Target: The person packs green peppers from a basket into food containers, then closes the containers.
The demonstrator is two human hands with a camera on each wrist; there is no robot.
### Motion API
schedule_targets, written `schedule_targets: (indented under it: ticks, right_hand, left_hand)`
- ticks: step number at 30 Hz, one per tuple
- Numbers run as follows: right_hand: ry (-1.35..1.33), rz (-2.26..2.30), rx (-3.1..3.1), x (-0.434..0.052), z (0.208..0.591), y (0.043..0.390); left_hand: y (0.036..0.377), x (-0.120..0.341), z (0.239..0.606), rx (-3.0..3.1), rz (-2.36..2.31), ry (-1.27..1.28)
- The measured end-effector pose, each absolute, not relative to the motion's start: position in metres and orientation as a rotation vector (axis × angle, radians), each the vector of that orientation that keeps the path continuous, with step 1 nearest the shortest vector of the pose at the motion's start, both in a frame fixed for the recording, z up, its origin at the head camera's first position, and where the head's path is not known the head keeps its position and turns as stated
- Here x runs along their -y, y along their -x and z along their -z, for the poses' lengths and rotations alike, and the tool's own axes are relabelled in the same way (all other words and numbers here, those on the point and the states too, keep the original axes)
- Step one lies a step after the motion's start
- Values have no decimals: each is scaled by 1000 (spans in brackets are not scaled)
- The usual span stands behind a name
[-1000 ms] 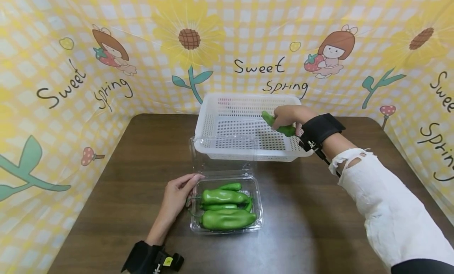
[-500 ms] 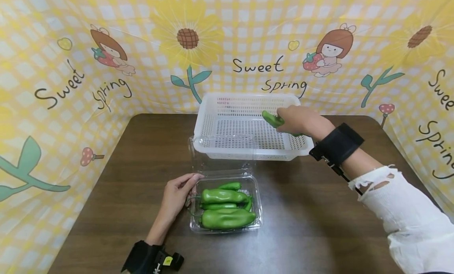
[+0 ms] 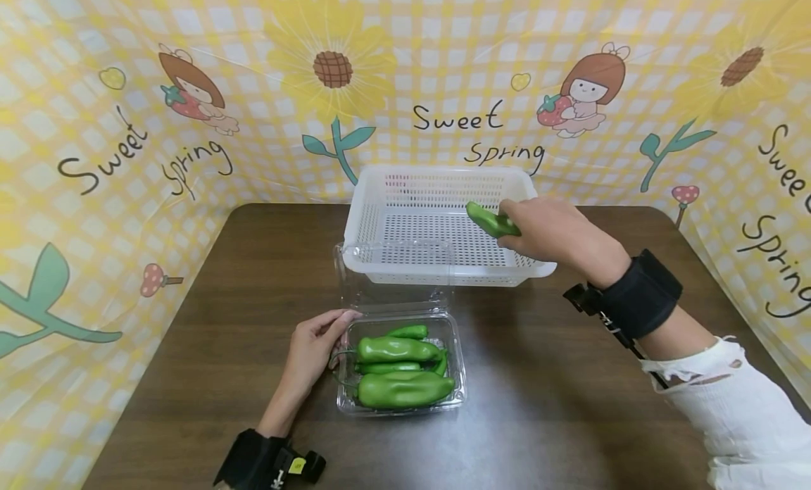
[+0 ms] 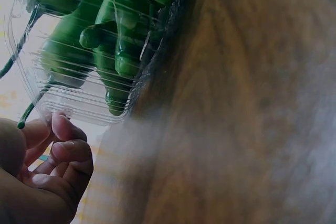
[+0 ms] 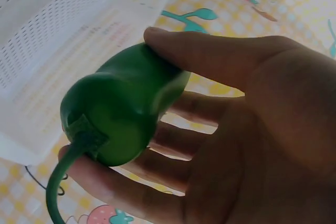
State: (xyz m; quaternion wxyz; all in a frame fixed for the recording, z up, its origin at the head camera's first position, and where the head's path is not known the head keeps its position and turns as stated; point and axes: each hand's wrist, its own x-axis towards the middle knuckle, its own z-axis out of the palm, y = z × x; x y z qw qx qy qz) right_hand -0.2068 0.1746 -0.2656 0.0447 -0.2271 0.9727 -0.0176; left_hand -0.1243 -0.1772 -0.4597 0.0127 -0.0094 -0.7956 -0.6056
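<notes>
My right hand (image 3: 551, 229) grips a green pepper (image 3: 491, 220) over the right part of a white perforated basket (image 3: 374, 268). In the right wrist view the thumb lies along one side of that pepper (image 5: 113, 111) and the fingers support the other; its curved stem points down. My left hand (image 3: 312, 349) pinches the upper left corner of a clear plastic box (image 3: 460, 363). Several green peppers (image 3: 405, 390) lie inside the box. From the left wrist camera, the thumb and index fingertip of the left hand (image 4: 52, 166) meet at the ribbed box wall (image 4: 79, 106).
The box's clear lid (image 3: 393, 293) stands open toward the basket and overlaps its front wall in view. Both sit on a dark brown wooden table (image 3: 545, 405). A yellow checked cloth (image 3: 405, 74) with printed flowers encloses the back and sides.
My right hand has turned at the wrist, with its forearm shifting right and toward me, while the pepper stays over the basket. The left hand keeps its place at the box corner.
</notes>
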Motion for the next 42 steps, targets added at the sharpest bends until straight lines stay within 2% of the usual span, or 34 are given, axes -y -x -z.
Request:
schedule_targets:
  ticks: [12, 21, 29, 42]
  right_hand:
    - [799, 37, -2988, -167, 266, 164]
    - [1111, 99, -2855, -147, 283, 143]
    - [1257, 143, -2718, -129, 301, 133]
    - [1236, 73, -2521, -90, 321, 128]
  left_hand:
    - [123, 177, 459, 2492, 1902, 19]
    - [122, 176, 459, 2488, 1938, -12]
    - [125, 176, 458, 2499, 1906, 3]
    - [124, 174, 459, 2473, 1934, 28]
